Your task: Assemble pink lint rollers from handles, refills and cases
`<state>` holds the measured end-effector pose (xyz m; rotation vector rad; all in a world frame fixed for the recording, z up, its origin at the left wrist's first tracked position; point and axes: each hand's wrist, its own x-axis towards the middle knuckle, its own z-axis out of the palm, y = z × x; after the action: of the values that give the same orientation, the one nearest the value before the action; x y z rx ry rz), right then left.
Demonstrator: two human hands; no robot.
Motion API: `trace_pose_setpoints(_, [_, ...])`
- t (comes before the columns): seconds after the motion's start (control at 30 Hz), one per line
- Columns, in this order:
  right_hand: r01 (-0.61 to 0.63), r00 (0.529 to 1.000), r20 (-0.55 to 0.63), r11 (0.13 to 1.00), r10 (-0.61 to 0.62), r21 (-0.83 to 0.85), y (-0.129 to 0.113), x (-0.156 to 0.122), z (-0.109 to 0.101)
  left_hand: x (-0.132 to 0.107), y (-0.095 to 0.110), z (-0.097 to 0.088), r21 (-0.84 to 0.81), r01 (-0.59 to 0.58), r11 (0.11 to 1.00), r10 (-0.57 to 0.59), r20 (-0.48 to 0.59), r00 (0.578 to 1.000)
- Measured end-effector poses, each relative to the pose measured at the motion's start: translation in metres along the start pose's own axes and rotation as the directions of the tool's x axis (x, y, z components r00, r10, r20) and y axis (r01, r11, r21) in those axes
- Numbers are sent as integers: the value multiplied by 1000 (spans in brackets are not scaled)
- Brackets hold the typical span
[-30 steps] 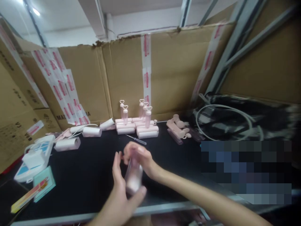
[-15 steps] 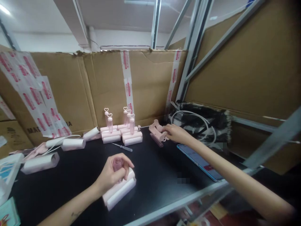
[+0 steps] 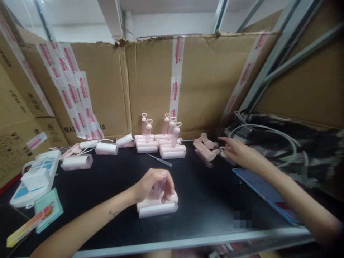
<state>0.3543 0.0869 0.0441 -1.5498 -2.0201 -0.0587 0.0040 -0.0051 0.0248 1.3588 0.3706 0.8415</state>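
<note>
Tube [image 3: 159,188], one, left hand [image 3: 151,182] clasping; right hand [image 3: 237,150] grip unclear; five heart-topped tubes [image 3: 175,137] behind.

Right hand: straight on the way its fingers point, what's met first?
The right hand would probably meet the pale pink plastic parts just to its left; depth is unclear, so it may pass above them.
</note>
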Motion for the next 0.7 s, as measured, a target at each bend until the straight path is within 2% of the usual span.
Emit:
trace_pose_setpoints(0.03, [19, 999, -48, 998, -16, 65, -19, -2, -6, 0, 3, 0, 4, -12, 1000, 12, 34, 999])
trace_pose_setpoints(0.1, [49, 997, -76, 931, -23, 362, -66, -9, -14, 0, 7, 0, -11, -15, 1000, 16, 68, 998])
trace_pose_setpoints(0.13, [27, 1000, -20, 852, -19, 523, -93, -13, -16, 0, 7, 0, -41, 0, 999, 3, 65, 998])
trace_pose_setpoints(0.2, [-8, 995, 70, 682, -64, 731, -143, -20, -13, -1, 2, 0, -123, 49, 991, -42, 61, 997])
trace_pose_setpoints(0.27, [-7, 976, 122, 538, -178, 843, -183, -25, -7, 0, -5, 0, -172, 67, 983, -58, 55, 997])
trace_pose_setpoints(0.33, [-51, 931, 202, 439, -305, 897, -209, -27, 0, 0, -11, 0, -193, 58, 979, -50, 48, 998])
trace_pose_setpoints(0.37, [-80, 897, 249, 420, -365, 904, -217, -27, 3, 1, -14, -1, -199, 49, 979, -40, 49, 998])
trace_pose_setpoints(0.43, [-99, 831, 314, 434, -459, 896, -225, -25, 9, 2, -17, -3, -200, 18, 980, -4, 69, 998])
trace_pose_setpoints(0.53, [-9, 806, 301, 497, -510, 868, -225, -24, 12, 4, -18, -6, -184, -36, 982, 64, 151, 986])
trace_pose_setpoints(0.57, [-14, 799, 311, 501, -515, 866, -225, -24, 12, 4, -18, -7, -185, -35, 982, 68, 174, 982])
trace_pose_setpoints(0.63, [-91, 774, 375, 497, -510, 863, -225, -27, 10, 4, -18, -7, -188, -18, 982, 52, 179, 982])
trace_pose_setpoints(0.7, [-164, 749, 438, 503, -496, 849, -227, -31, 9, 3, -17, -4, -176, -13, 984, 37, 134, 990])
